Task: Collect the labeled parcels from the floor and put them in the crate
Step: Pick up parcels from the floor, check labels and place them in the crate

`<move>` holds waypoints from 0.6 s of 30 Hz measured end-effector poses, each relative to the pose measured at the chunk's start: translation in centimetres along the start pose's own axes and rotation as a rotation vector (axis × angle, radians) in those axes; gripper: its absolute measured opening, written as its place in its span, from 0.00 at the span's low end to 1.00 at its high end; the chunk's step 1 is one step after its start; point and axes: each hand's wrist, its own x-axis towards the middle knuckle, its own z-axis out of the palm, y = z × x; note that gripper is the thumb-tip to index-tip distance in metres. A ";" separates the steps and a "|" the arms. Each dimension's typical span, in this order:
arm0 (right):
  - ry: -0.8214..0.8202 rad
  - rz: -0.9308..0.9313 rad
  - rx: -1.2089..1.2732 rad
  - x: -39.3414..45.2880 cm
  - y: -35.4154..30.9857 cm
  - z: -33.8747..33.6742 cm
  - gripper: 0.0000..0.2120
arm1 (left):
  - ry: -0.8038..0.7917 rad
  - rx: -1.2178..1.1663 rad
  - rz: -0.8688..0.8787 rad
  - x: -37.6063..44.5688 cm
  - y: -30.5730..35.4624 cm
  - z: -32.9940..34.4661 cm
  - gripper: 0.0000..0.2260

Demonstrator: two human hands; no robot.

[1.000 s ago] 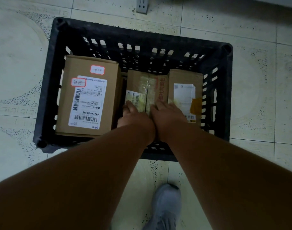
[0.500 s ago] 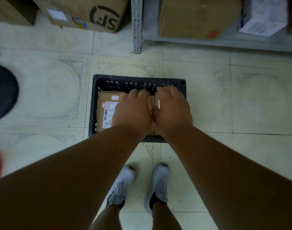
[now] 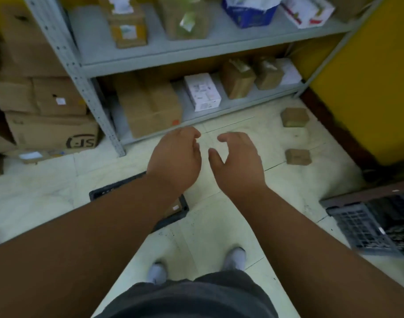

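Both hands are empty right now, fingers loosely curled and relaxed, held out in front at about waist level. Left hand [image 3: 175,160] and right hand [image 3: 239,161] sit close together, thumbs nearly facing, nothing in either.

Under the left forearm you can catch the corner of the black crate [image 3: 182,211], mostly hidden by the arm, with a bit of cardboard showing inside. So the drop-off spot is just down and back from the hands.

Out past the right hand, well apart from it, there are 2 small brown parcels on the floor: the near parcel [image 3: 297,157] and the far parcel [image 3: 294,117], closer to the shelf [image 3: 150,56]. Picture's too blurry to read labels on them.

My take: the step now is going for those 2. I'd step right first instead of leaning, since the crate is behind-left. They look small enough that 1 hand each could work, near one first. Check the label faces before dropping them in. Watch the other crate [image 3: 361,228] lying off to the right, easy to trip on.
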 end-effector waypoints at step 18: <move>0.201 0.318 -0.064 4.0 30.3 -21.8 0.21 | -0.194 -0.083 0.333 8.9 30.4 21.9 0.10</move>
